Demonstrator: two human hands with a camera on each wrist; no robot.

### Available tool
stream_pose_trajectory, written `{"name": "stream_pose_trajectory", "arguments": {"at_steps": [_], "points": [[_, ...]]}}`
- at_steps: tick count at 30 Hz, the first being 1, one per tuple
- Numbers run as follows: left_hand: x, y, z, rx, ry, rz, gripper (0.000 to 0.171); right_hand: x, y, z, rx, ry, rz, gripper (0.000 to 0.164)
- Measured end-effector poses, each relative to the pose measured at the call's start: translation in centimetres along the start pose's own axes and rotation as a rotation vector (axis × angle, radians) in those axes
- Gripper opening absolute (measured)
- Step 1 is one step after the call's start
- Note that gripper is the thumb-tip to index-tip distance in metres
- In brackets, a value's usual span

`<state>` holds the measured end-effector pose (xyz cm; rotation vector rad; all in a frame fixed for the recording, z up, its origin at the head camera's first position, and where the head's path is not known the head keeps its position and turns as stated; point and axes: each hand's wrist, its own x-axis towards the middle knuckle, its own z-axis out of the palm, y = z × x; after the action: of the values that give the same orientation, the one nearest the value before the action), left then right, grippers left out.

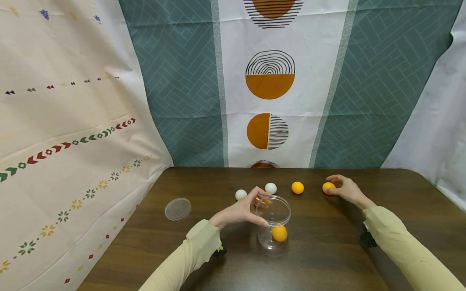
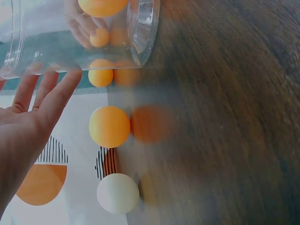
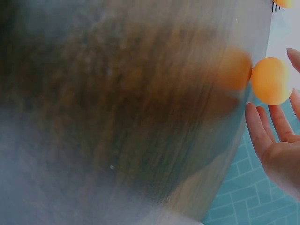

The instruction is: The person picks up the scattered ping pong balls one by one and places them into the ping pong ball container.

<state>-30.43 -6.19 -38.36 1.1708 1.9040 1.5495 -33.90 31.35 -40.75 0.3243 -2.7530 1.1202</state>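
Observation:
My left hand (image 1: 242, 211) holds a clear plastic jar (image 1: 263, 234), thumb and fingers around its upper part below the open rim. The jar stands upright on the table with one orange ball (image 1: 279, 233) inside. In the left wrist view, the fingers (image 2: 61, 96) lie along the wall of the jar (image 2: 56, 51). Farther right, my right hand (image 1: 347, 190) pinches another orange ball (image 1: 329, 188), which rests on the table. The right wrist view shows fingers and thumb around that orange ball (image 3: 271, 81).
A round clear lid (image 1: 177, 209) lies flat at the left. Toward the table's back are two white balls (image 1: 241, 195) and another orange ball (image 1: 297, 187). One more orange ball (image 1: 259, 200) is partly hidden behind my left hand. Patterned cloths (image 1: 182, 101) hang behind the dark wooden table (image 1: 320, 250).

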Motion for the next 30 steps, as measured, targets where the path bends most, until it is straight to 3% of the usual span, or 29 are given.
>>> {"name": "stream_pose_trajectory", "arguments": {"at_steps": [5, 12, 30], "points": [[-0.13, 0.72, 0.14, 0.006, 0.000, 0.000, 0.062, 0.02, 0.13, 0.04, -0.004, -0.008, -0.006, 0.048], [0.05, -0.14, -0.02, 0.011, -0.006, 0.008, 0.061, -0.05, 0.29, 0.13, -0.015, -0.010, -0.010, 0.045], [-0.08, -0.03, 0.02, 0.004, -0.006, 0.011, 0.061, -0.06, 0.23, 0.25, -0.028, -0.015, -0.001, 0.039]]}}
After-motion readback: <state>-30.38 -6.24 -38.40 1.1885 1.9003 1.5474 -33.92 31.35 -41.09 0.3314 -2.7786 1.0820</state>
